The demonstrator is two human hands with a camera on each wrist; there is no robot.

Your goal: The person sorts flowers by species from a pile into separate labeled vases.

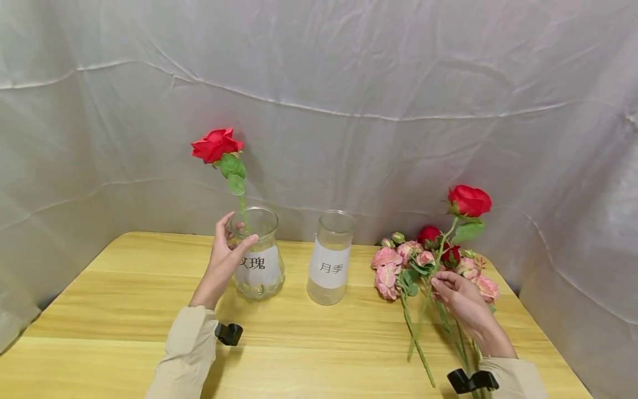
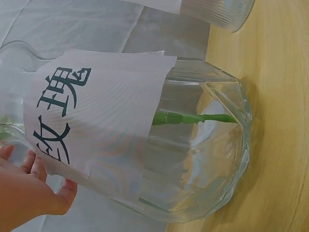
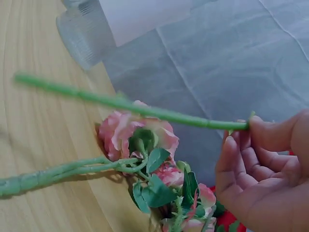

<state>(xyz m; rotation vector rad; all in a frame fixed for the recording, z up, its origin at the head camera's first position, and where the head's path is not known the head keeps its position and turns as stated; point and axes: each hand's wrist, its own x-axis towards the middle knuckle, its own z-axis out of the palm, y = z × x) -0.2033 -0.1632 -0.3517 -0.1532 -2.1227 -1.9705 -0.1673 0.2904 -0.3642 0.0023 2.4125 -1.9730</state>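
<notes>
In the head view, a red rose stands tilted left in a wide-bellied glass vase with a lettered paper label. My left hand holds this vase at its neck, thumb in front and fingers at the left side. In the left wrist view, the rose's green stem reaches the vase's bottom. Between thumb and fingers, my right hand pinches the stem of another red rose, raised above the flower pile. That stem points away freely in the right wrist view, its lower end off the table.
A straight glass vase with a different lettered label stands at the middle. Pink flowers and more red blooms lie piled at the right, their stems towards the front. Grey cloth hangs behind the wooden table.
</notes>
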